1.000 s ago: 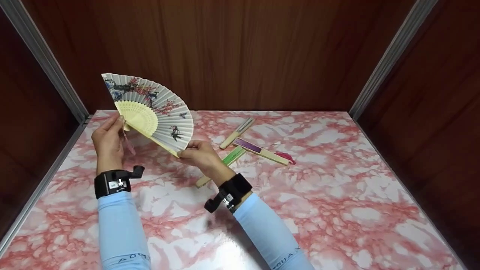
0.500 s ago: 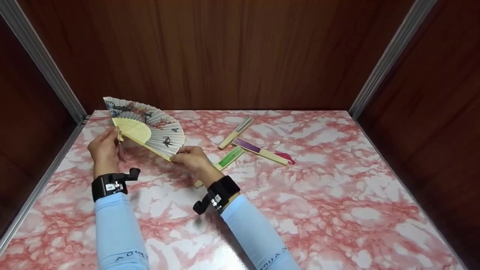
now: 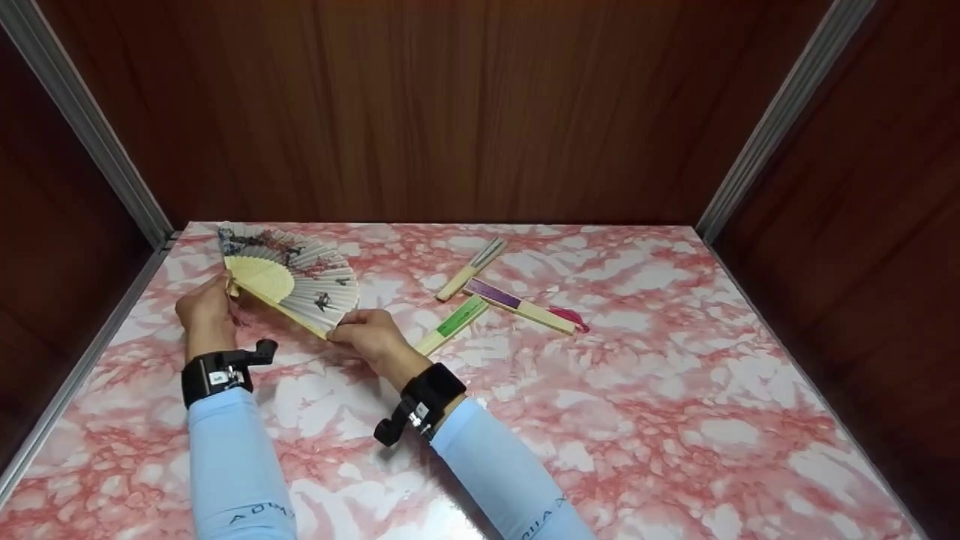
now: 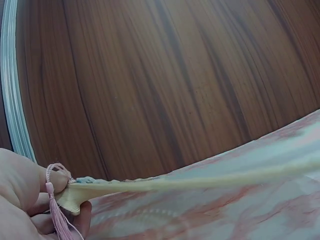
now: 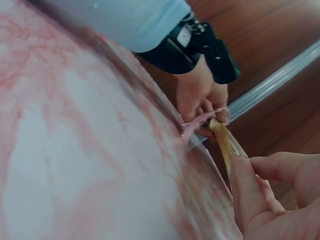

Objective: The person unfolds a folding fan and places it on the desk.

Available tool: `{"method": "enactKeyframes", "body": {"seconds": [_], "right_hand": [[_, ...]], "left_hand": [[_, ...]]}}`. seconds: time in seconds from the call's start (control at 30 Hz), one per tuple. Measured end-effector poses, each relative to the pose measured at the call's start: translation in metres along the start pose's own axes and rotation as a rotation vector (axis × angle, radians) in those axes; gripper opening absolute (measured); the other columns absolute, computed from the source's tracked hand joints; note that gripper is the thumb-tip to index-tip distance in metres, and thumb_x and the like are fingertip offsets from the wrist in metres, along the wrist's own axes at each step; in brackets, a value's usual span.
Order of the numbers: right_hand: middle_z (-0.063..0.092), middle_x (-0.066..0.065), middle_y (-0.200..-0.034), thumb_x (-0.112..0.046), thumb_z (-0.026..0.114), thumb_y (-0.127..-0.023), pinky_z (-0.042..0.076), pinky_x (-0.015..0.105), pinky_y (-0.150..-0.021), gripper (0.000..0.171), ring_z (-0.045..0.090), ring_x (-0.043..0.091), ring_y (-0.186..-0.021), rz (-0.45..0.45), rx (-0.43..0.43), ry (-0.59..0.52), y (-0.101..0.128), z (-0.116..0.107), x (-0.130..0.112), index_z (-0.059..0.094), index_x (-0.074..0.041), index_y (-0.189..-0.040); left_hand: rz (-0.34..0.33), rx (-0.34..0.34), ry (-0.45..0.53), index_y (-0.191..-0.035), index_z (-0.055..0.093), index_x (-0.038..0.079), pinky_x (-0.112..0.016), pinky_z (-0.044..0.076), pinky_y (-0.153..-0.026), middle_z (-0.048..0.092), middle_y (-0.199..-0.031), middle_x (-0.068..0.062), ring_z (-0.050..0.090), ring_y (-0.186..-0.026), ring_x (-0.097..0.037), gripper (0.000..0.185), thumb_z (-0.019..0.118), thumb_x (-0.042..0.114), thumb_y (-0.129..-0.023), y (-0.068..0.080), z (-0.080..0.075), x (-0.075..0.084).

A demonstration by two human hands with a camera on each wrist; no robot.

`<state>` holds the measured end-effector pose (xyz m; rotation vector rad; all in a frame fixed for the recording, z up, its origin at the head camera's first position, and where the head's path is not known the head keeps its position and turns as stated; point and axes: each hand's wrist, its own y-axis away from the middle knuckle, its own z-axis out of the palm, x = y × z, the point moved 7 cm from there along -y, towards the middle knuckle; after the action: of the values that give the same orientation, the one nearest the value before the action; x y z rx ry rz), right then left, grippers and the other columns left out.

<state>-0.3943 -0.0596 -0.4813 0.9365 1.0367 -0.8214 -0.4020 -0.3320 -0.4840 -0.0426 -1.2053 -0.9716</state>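
Observation:
A spread folding fan (image 3: 259,278), with pale yellow ribs and a grey-white leaf painted with blossoms and birds, is held between both hands at the table's left. My left hand (image 3: 206,315) pinches its pivot end, where a pink tassel (image 4: 58,215) hangs down. At the other end of the near guard stick, my right hand (image 3: 377,341) pinches the stick between thumb and fingers. In the left wrist view the fan is seen nearly edge-on, just over the tabletop. Whether its far rim touches the table I cannot tell.
Right of the hands lie three folded fans: a green one (image 3: 454,324), partly behind my right hand, a purple one (image 3: 517,304) with a magenta tassel (image 3: 570,319), and a grey one (image 3: 472,268). The marbled table (image 3: 675,390) has brown wooden walls (image 3: 450,112) around it.
Both hands have lowered the spread fan toward the table, and it now appears flatter. The right hand has shifted slightly left. The three folded fans stay put.

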Motion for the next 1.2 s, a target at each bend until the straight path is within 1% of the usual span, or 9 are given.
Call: {"method": "enactKeyframes", "body": {"seconds": [0.17,0.3,0.47,0.63,0.9,1.03,1.13,1.17,1.2], "right_hand": [[0.066,0.006,-0.085,0.010,0.074,-0.080,0.064,0.039,-0.089,0.016,0.075,0.025,-0.087,0.013,0.041,-0.031,-0.002,0.000,0.006,0.067,0.001,-0.092],[0.066,0.006,-0.086,0.010,0.075,-0.080,0.065,0.035,-0.084,0.018,0.074,0.020,-0.083,0.008,0.069,-0.043,-0.003,-0.001,0.007,0.068,0.002,-0.094],[0.066,0.006,-0.085,0.009,0.074,-0.081,0.065,0.036,-0.083,0.018,0.075,0.022,-0.085,0.010,0.066,-0.059,-0.005,0.000,0.010,0.068,0.002,-0.096],[0.066,0.006,-0.086,0.009,0.073,-0.082,0.065,0.035,-0.086,0.019,0.075,0.021,-0.083,0.015,0.064,-0.092,-0.006,0.001,0.012,0.068,0.004,-0.100],[0.071,0.012,-0.091,0.012,0.070,-0.083,0.065,0.033,-0.084,0.021,0.075,0.022,-0.080,0.011,0.092,-0.153,-0.008,0.003,0.013,0.069,0.006,-0.103],[0.069,0.011,-0.089,0.013,0.070,-0.083,0.065,0.030,-0.082,0.021,0.074,0.020,-0.078,0.014,0.104,-0.163,-0.009,0.004,0.014,0.068,0.006,-0.102],[0.066,0.009,-0.085,0.012,0.071,-0.083,0.065,0.030,-0.082,0.021,0.072,0.018,-0.075,0.015,0.107,-0.170,-0.009,0.004,0.014,0.067,0.006,-0.102],[0.065,0.009,-0.085,0.012,0.071,-0.083,0.065,0.031,-0.083,0.021,0.072,0.018,-0.074,0.016,0.106,-0.173,-0.009,0.004,0.014,0.067,0.006,-0.102],[0.065,0.008,-0.084,0.012,0.071,-0.083,0.065,0.032,-0.083,0.021,0.073,0.018,-0.075,0.017,0.105,-0.175,-0.009,0.004,0.014,0.067,0.006,-0.102]], "left_hand": [[-0.015,-0.012,-0.055,-0.079,0.070,0.008,-0.029,0.043,-0.041,0.060,-0.056,0.000,0.052,-0.048,-0.016,0.014,0.075,0.015,-0.090,0.002,-0.002,-0.002],[-0.043,-0.059,-0.077,-0.076,0.067,0.004,-0.034,0.037,-0.039,0.056,-0.055,-0.003,0.048,-0.044,-0.020,0.019,0.074,0.014,-0.091,0.004,0.000,-0.004],[-0.057,-0.130,-0.005,-0.080,0.070,0.002,-0.035,0.038,-0.037,0.057,-0.057,-0.003,0.044,-0.041,-0.021,0.013,0.068,0.002,-0.093,0.004,0.004,-0.006],[-0.052,-0.175,0.056,-0.086,0.071,0.001,-0.034,0.039,-0.038,0.061,-0.065,-0.004,0.045,-0.042,-0.021,0.014,0.061,-0.007,-0.092,0.004,0.007,-0.006],[-0.049,-0.195,-0.045,-0.084,0.067,0.000,-0.031,0.039,-0.040,0.054,-0.058,-0.004,0.046,-0.044,-0.018,0.012,0.061,0.000,-0.095,0.004,0.009,-0.006],[-0.063,-0.199,-0.071,-0.090,0.066,0.004,-0.032,0.038,-0.043,0.055,-0.061,-0.004,0.048,-0.047,-0.018,0.008,0.064,0.007,-0.096,0.006,0.008,-0.008],[-0.054,-0.180,-0.097,-0.097,0.065,0.005,-0.031,0.038,-0.044,0.053,-0.069,-0.002,0.048,-0.049,-0.017,0.007,0.065,0.011,-0.097,0.007,0.008,-0.007],[-0.054,-0.176,-0.117,-0.106,0.067,0.006,-0.029,0.039,-0.045,0.061,-0.080,-0.003,0.047,-0.051,-0.015,0.012,0.065,0.014,-0.097,0.007,0.008,-0.007],[-0.054,-0.180,-0.128,-0.118,0.067,0.010,-0.027,0.041,-0.048,0.067,-0.099,-0.004,0.056,-0.063,-0.013,0.021,0.065,0.016,-0.097,0.008,0.009,-0.006]]}}
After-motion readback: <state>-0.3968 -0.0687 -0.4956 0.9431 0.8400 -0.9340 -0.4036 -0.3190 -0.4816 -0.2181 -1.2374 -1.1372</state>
